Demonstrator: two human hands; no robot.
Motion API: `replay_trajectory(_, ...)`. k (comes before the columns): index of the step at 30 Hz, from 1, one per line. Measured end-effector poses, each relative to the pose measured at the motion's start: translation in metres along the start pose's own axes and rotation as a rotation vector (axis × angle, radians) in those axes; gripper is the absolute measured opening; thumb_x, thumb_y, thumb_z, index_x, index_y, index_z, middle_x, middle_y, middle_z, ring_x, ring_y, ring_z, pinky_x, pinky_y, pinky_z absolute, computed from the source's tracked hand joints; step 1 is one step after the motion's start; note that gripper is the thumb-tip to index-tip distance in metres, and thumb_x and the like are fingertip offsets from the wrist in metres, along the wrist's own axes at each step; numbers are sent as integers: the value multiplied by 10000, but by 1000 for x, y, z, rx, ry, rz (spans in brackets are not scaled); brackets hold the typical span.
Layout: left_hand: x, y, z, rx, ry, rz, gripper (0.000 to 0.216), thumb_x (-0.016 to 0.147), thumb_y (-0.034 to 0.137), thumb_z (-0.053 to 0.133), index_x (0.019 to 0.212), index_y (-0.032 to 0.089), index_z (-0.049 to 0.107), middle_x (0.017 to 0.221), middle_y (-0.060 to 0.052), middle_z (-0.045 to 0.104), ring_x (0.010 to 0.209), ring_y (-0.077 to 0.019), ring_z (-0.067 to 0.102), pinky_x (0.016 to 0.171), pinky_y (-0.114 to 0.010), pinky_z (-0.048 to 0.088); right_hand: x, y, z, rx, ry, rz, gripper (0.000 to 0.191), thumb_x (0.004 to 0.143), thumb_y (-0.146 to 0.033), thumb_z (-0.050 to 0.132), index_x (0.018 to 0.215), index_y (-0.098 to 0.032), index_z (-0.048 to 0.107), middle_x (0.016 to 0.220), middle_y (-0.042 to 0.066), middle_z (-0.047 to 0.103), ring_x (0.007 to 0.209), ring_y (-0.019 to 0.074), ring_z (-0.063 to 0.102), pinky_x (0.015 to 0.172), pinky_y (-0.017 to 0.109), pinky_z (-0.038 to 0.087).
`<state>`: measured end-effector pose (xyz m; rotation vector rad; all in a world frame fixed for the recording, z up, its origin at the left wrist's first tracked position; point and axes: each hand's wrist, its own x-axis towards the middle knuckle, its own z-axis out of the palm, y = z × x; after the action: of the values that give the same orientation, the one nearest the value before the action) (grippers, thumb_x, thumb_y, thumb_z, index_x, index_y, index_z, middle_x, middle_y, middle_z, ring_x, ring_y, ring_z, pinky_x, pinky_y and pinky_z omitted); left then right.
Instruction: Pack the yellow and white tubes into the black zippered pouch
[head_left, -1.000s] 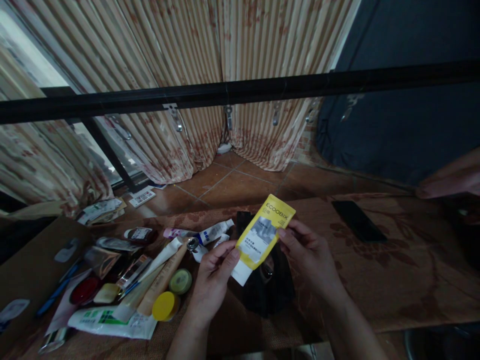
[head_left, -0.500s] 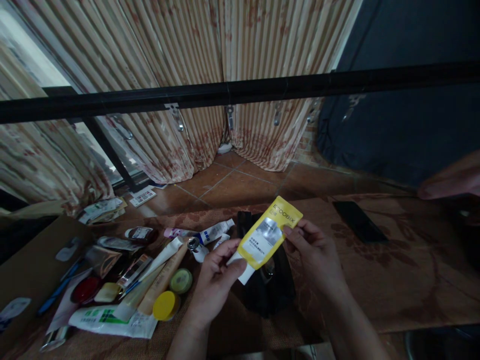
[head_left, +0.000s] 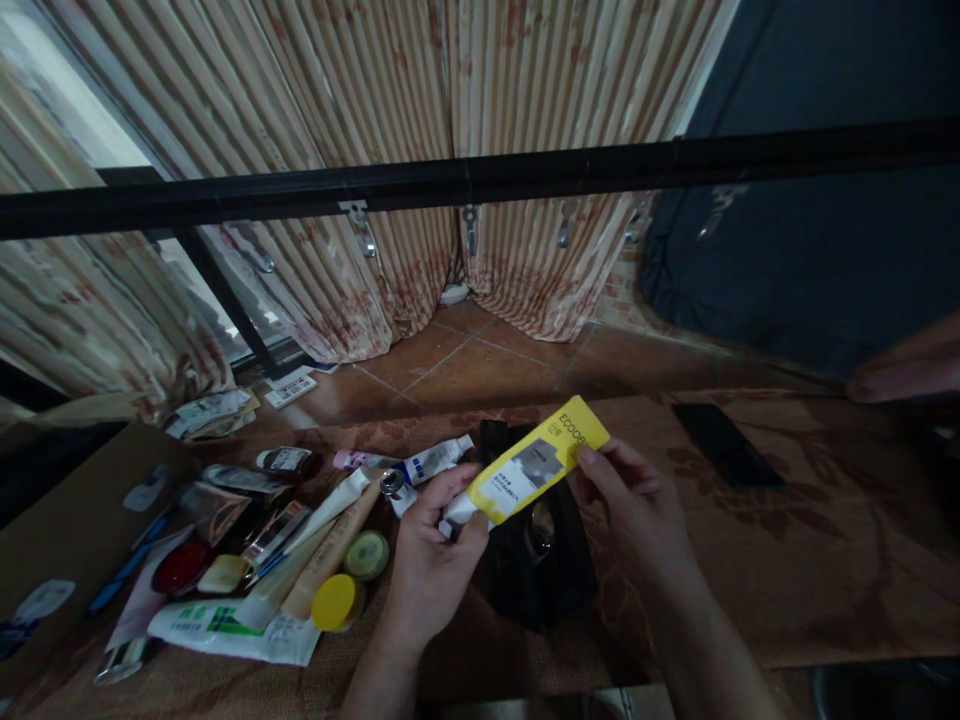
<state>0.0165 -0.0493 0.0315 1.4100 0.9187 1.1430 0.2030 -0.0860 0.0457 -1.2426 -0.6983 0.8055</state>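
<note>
A yellow squeeze tube point(head_left: 534, 464) with a silvery label and a white cap is held tilted between my two hands. My left hand point(head_left: 439, 555) is closed around its white cap end. At the flat upper end, my right hand point(head_left: 634, 500) pinches the edge, covering part of the printed letters. Beneath the tube lies a black pouch point(head_left: 544, 590) with something shiny on it. Left of my hands, several tubes and jars lie in a heap, among them a white and green tube point(head_left: 232, 632), a beige tube point(head_left: 330, 555) and a yellow-lidded jar point(head_left: 337, 602).
A cardboard box point(head_left: 90, 530) stands at the far left. On the brown cloth point(head_left: 825, 560) at the right lies a dark flat phone-like slab point(head_left: 727, 445). Another person's hand point(head_left: 911, 360) shows at the right edge. A black rail point(head_left: 510, 168) crosses before the curtains.
The yellow tube has turned so its label angles differently, and its cap end has shifted slightly up and left with my left hand. Both hands keep their hold.
</note>
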Motion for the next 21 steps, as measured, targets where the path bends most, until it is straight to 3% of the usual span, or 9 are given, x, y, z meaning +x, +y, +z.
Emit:
replay_trajectory(7,-4,-4,-3,441,50,336,403,790,91,614,1167,234,636,1067,-39,706,942,-179,680,852,-302,542,-1,3,-6,-173,39,-144,413,889,-569,561,696,-206,602,525,-47,476,511,99,423,502,234,332)
replay_trajectory(14,1,-1,-5,591,1,673,323,816,30,634,1064,236,647,1015,-26,717,959,-170,638,865,-324,524,2,6,-11,-90,81,-73,593,862,-735,391,792,-212,662,641,23,606,548,158,514,486,286,372)
replay_trajectory(17,1,0,-6,619,2,741,335,819,8,631,1065,234,650,1050,-27,729,980,-173,634,899,-348,511,3,3,-13,7,77,9,559,823,-714,486,865,-203,711,643,38,633,566,185,553,467,294,390)
replay_trajectory(21,0,1,-7,671,59,771,328,827,5,620,1057,234,664,1077,-32,723,997,-181,626,899,-355,503,2,-1,-17,138,42,127,297,703,-443,750,897,-218,747,748,32,705,634,186,628,507,268,453)
